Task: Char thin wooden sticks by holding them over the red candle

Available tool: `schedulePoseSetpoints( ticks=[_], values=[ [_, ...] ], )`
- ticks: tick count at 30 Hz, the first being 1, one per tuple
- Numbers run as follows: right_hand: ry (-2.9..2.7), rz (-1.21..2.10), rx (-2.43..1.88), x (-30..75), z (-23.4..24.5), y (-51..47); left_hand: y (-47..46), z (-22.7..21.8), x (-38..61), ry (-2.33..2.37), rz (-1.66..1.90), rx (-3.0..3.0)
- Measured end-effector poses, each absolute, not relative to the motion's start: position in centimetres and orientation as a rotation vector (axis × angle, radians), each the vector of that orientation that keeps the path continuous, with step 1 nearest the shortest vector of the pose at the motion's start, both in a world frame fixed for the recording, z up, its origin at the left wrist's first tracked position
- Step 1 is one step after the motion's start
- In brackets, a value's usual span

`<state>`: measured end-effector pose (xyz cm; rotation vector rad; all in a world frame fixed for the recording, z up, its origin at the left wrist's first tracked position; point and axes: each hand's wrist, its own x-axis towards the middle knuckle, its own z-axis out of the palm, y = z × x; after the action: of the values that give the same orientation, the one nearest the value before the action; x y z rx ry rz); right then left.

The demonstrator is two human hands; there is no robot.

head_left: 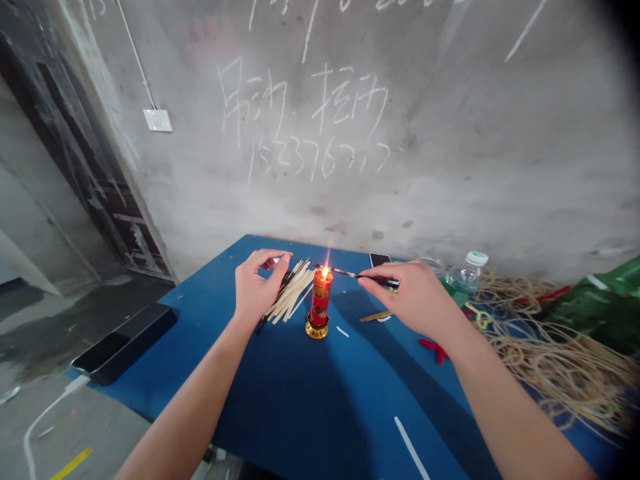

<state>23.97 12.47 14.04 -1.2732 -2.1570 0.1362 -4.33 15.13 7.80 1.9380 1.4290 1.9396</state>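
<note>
A red candle (pixel 321 298) on a gold base burns in the middle of the blue table (pixel 295 393). In my right hand (pixel 410 288), thumb and fingers close on a thin dark stick (pixel 345 273), whose far part crosses at the flame. My left hand (pixel 260 279) is raised left of the candle, thumb and forefinger pinched together; whatever is between them is too small to make out. Beside and partly behind that hand lies a loose bundle of pale thin strips (pixel 293 293), with some dark ones among them.
A black power bank (pixel 127 343) with a white cable lies on the left edge. To the right are a clear plastic bottle (pixel 464 277), tangled tan cord (pixel 555 360), a red piece (pixel 436 348) and a green bag (pixel 600 300). A phone (pixel 380 259) lies near the wall.
</note>
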Motion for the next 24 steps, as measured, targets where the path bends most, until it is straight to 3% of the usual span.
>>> schedulePoseSetpoints(
  ticks=[24],
  values=[
    [-2.168,0.161,-1.209,22.6,13.4,13.4,14.9,8.0,-3.8,1.385,1.973,1.921]
  ],
)
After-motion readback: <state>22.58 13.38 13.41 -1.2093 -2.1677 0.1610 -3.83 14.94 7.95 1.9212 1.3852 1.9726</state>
